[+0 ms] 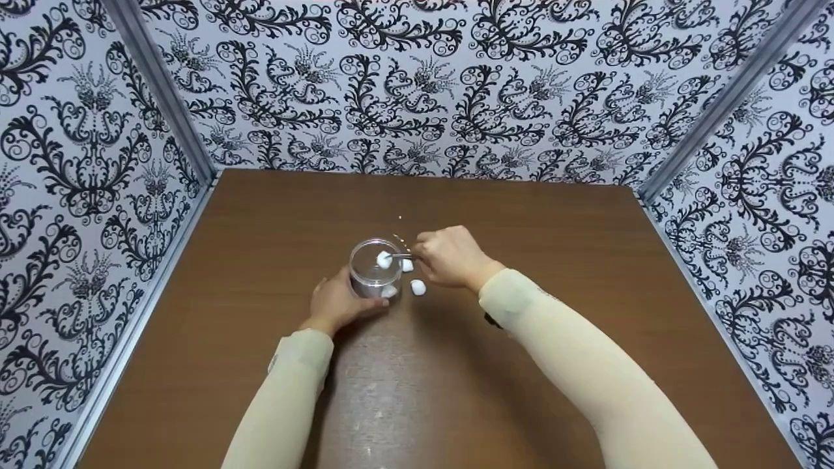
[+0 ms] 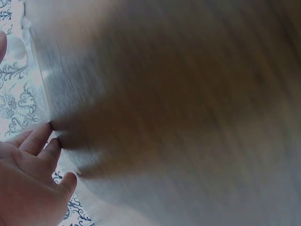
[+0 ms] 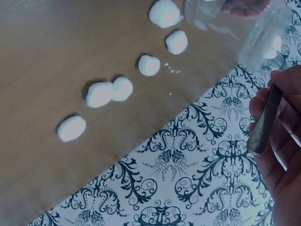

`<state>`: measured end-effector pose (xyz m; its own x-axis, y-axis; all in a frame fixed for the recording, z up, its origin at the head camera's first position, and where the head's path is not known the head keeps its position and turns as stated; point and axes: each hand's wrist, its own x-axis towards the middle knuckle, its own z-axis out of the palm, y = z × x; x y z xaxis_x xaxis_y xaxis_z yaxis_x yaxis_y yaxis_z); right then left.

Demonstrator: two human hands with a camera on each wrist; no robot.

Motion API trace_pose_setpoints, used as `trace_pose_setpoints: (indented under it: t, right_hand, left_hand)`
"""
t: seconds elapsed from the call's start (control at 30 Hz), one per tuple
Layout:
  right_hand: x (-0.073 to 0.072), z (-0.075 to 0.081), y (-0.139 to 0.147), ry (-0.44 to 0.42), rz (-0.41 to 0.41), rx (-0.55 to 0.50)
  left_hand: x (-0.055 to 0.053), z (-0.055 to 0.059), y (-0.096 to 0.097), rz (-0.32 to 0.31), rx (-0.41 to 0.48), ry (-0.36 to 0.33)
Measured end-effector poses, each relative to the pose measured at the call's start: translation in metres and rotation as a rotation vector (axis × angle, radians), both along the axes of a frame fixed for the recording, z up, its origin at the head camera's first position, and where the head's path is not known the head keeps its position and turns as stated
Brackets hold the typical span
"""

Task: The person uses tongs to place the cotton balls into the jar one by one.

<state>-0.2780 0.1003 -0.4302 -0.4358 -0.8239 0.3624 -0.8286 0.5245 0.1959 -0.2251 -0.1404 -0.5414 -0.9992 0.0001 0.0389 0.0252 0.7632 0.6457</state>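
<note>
A clear jar point(image 1: 376, 283) stands on the table with a cotton ball point(image 1: 389, 292) inside. My left hand point(image 1: 340, 299) holds it from the left, thumb along the near side; in the left wrist view its fingers point(image 2: 37, 141) lie against the clear wall. My right hand point(image 1: 449, 256) grips a metal spoon point(image 3: 266, 120) by its flat, flared handle. On the spoon's end, over the jar's mouth, is a white cotton ball point(image 1: 384, 260). Two more cotton balls show right of the jar, one point(image 1: 417, 287) below the right hand.
The right wrist view shows several cotton balls point(image 3: 99, 94) in a loose row on the brown table point(image 1: 554, 221). Small white crumbs point(image 3: 173, 70) lie beside them. Patterned walls point(image 1: 417, 85) with metal posts point(image 1: 163, 85) enclose the back and sides.
</note>
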Motion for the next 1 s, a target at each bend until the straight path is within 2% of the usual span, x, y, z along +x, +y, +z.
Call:
trace_pose_setpoints:
  t: [0.2, 0.57, 0.8, 1.0]
  right_hand:
    - [0.0, -0.004, -0.001, 0.004, 0.012, 0.004]
    - [0.0, 0.004, 0.01, -0.021, -0.021, 0.029]
    - [-0.009, 0.006, 0.051, -0.023, -0.074, 0.022]
    - [-0.016, -0.01, 0.098, -0.033, -0.156, 0.021]
  left_hand:
    - [0.0, 0.0, 0.001, 0.005, -0.003, 0.015]
    - [0.001, 0.001, 0.001, 0.005, -0.003, 0.007]
    - [0.0, 0.001, -0.001, -0.006, -0.01, -0.008]
    - [0.001, 0.0, -0.001, -0.005, -0.003, -0.025]
